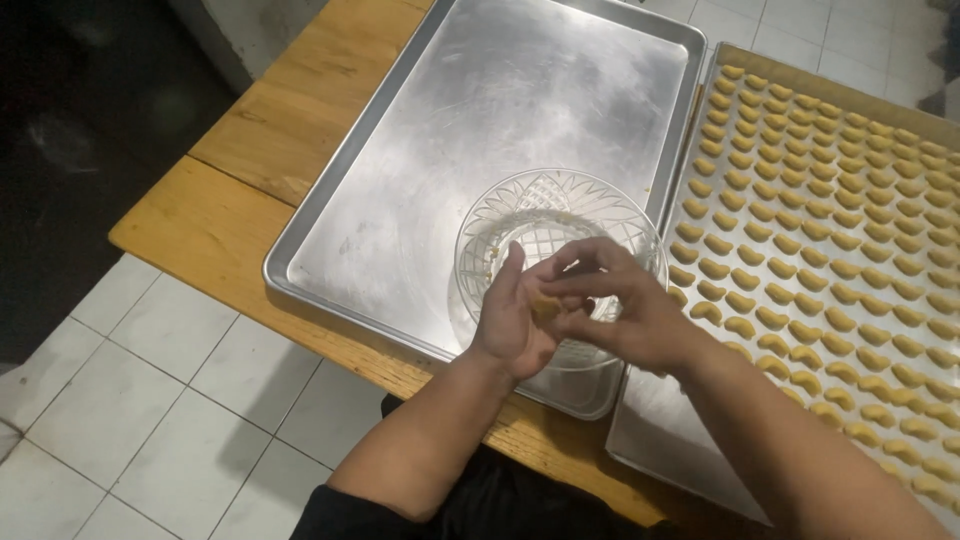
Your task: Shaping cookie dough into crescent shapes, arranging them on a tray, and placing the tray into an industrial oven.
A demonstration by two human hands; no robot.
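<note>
Both hands (570, 310) cupped, seemingly pinching dough (545, 305)

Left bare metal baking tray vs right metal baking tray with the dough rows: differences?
The left bare metal baking tray carries only a clear cut-glass bowl; the right metal baking tray is packed with rows of small curved yellow dough pieces. The left shows whole; the right runs off frame. Both are rectangular, rimmed, silver, on the wooden table. Both hands pinch dough above the bowl.
</note>
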